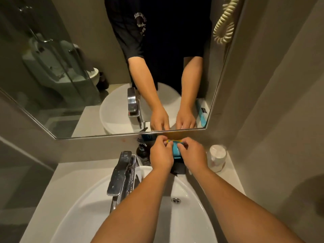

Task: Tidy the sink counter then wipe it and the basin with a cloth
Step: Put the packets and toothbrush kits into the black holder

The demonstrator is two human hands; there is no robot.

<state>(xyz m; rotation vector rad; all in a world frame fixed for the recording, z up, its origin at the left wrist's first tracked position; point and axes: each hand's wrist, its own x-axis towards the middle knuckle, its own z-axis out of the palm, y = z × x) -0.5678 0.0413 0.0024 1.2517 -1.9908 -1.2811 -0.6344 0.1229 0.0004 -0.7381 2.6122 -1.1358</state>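
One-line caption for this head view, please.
Both hands, left and right, pinch a blue-and-yellow packet behind the faucet, above the white basin.

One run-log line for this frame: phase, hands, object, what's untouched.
phase: tidying counter | left hand + right hand: both pinching blue packet behind basin | cloth: not in view | wiping: not started

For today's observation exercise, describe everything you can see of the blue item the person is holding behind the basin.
The blue packet is small and flat, bright blue with a yellow strip along its top edge, and looks like thin card or plastic. It is held upright near the wall, just under the mirror. The left hand and right hand both pinch its top edge, hiding its sides. Its lower end meets a black object on the counter. No print is legible.
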